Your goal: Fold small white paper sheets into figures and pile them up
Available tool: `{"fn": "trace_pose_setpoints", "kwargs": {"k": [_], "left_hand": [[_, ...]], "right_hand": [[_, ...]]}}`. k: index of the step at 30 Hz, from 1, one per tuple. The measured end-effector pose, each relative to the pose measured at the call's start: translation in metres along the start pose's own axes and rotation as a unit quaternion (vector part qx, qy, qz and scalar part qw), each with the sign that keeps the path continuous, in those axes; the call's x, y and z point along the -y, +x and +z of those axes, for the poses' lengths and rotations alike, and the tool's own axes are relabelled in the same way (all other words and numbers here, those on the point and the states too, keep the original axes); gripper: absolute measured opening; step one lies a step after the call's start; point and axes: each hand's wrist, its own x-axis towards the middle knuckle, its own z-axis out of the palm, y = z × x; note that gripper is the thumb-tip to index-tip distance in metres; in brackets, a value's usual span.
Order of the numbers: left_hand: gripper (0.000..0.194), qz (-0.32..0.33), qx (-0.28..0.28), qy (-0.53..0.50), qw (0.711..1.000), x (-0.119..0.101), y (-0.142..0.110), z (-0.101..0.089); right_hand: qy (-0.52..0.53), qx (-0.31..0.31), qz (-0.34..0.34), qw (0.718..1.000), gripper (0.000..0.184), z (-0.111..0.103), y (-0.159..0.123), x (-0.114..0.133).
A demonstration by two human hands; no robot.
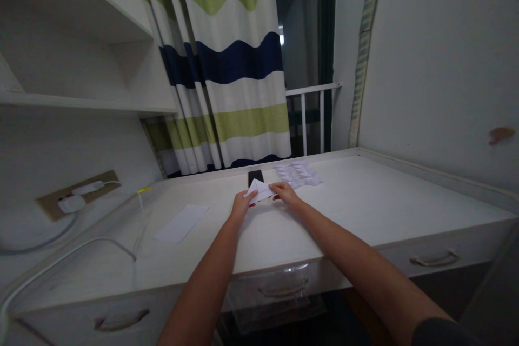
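Observation:
My left hand [242,206] and my right hand [286,194] hold a folded white paper [259,190] between them, just above the white desk top [348,200]. Its pointed end lies toward my right hand. Directly behind the paper lies a black phone [255,175], with its near end hidden by the paper. A group of several small folded white papers [299,174] lies to the right of the phone, beyond my right hand. A flat white sheet [181,223] lies on the desk left of my left hand.
A white cable [68,254] runs along the desk's left side from a wall socket panel [77,195]. Drawers with metal handles line the desk's front. A striped curtain [231,65] and white railing [312,113] stand behind it, with white shelves [81,102] at upper left.

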Motion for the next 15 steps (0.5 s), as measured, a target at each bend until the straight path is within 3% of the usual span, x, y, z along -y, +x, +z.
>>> {"fn": "trace_pose_setpoints", "kwargs": {"k": [6, 9, 15], "left_hand": [[0.028, -0.001, 0.007, 0.009, 1.000, 0.0007, 0.0004, -0.0006], [0.027, -0.002, 0.014, -0.002, 1.000, 0.0012, 0.0015, -0.0006], [0.038, 0.050, 0.007, -0.027, 0.998, 0.0025, 0.0032, -0.0030]], "right_hand": [[0.013, 0.009, -0.047, 0.999, 0.034, 0.0009, -0.0032, 0.0046], [0.014, 0.007, -0.068, 0.998, 0.027, -0.0004, -0.0027, 0.0053], [0.035, -0.004, -0.040, 0.999, 0.012, -0.0028, -0.0003, 0.0053]]}}
